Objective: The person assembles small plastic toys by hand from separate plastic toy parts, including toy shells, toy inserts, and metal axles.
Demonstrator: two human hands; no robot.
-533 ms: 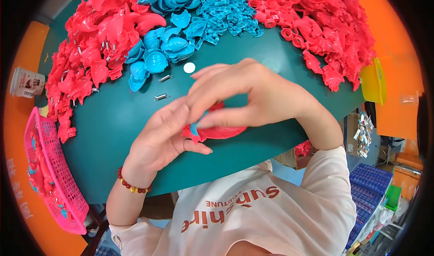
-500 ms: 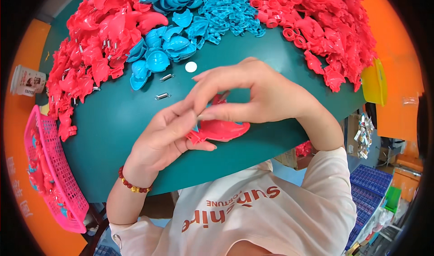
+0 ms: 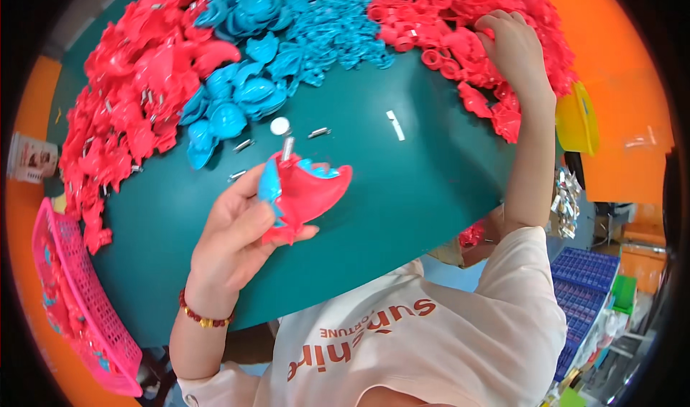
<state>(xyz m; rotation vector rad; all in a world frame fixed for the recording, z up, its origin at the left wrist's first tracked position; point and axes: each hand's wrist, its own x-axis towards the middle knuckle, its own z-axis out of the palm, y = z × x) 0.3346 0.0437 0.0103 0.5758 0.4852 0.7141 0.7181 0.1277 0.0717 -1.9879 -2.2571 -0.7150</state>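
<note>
My left hand [image 3: 241, 234] holds a curved plastic piece [image 3: 313, 195], red with blue parts along its edges, pinched between thumb and fingers. A small metal spring [image 3: 288, 148] sticks up from its far end. My right hand [image 3: 514, 51] is stretched out to the far right, over the pile of red plastic parts [image 3: 460, 5]. Its fingers are bent in among the parts, and whatever lies between them is hidden. Beyond my left hand lie loose metal springs [image 3: 243, 145] and a white disc [image 3: 279, 126].
Blue plastic cups [image 3: 226, 119] and small blue pieces [image 3: 338, 30] are heaped at the far middle. More red parts [image 3: 136, 69] with springs fill the far left. A pink basket [image 3: 90, 299] stands at the left edge, a yellow container [image 3: 577, 119] at the right. A white strip [image 3: 395, 125] lies mid-table.
My right hand has left the red-and-blue piece and moved far right to the red pile. My left hand keeps the piece, its spring now showing. The white strip has come into sight.
</note>
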